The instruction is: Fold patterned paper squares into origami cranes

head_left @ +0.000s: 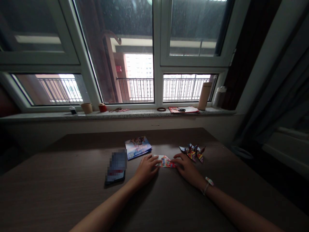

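At a dark brown, wood-grained table [72, 199], our left hand [146, 167] rests its spread fingers on the left end of a small folded piece of red, white and multicoloured paper [166, 161], lying between our hands, while our right hand [187, 167] bends its fingers over the other end, whether pinching it we cannot tell. Near our left hand lie a blue printed paper booklet [137, 148] and a dark, flat, pixelated object [117, 166]; pointed, multicoloured folded-paper pieces [194, 153] sit just beyond our right.

Prob. home rm: curtain [272, 83], bottle [204, 97] on sill [143, 114]
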